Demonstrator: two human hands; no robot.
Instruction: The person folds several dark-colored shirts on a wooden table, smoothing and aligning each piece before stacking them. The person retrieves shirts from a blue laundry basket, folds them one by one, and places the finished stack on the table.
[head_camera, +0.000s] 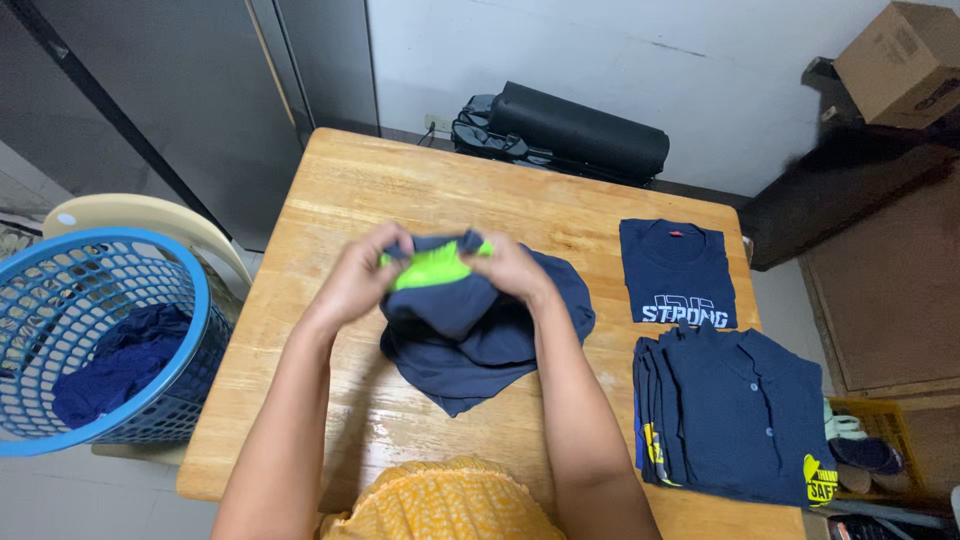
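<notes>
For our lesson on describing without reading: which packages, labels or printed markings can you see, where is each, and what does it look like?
Cardboard box: top right corner, brown, boxy.
Folded T-shirt: table's right side, navy, pale chest lettering.
Polo shirt stack: near right table edge, navy, yellow printed patches.

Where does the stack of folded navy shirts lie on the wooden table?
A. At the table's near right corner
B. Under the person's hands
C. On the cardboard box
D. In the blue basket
A: the stack of folded navy shirts lies at the near right corner of the wooden table.
</notes>
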